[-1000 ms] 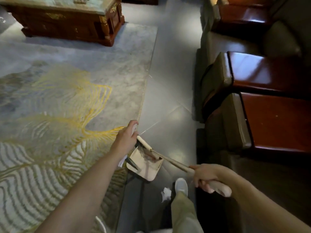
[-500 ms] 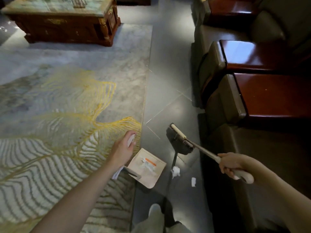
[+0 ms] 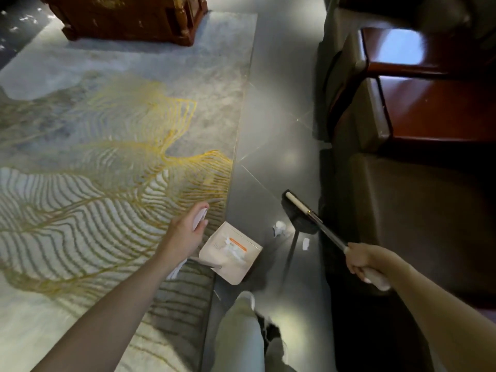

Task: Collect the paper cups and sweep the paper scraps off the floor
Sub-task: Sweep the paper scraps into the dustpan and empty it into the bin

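Both hands are occupied. Left hand (image 3: 188,232) is wrapped around the white handle of a beige dustpan (image 3: 231,252), fingers closed on it; the pan's tray sits low at the seam where the patterned rug (image 3: 107,157) meets the dark tiled floor (image 3: 273,130), just to the right of that hand, its mouth facing the floor side. A few white bits and an orange mark show inside the tray; whether those bits are scraps I cannot tell.

Right hand (image 3: 362,261) is clenched on the pale grip at the near end of a broom (image 3: 298,213), whose metal shaft runs up and to the left from the fist to a dark brush head resting on the tiles.

Two paper scraps lie on the floor between the two hands. A crumpled white scrap (image 3: 279,228) sits just beside the brush head, on its left, with a strip of bare floor between it and the dustpan's edge. A smaller flat scrap (image 3: 306,243) lies under the shaft, nearer the right hand.

One shoe (image 3: 245,298) and a pale trouser leg stand just below the dustpan. Dark leather seats with red wooden armrests (image 3: 429,108) line the right side; a carved wooden cabinet (image 3: 128,17) stands on the rug's far end.
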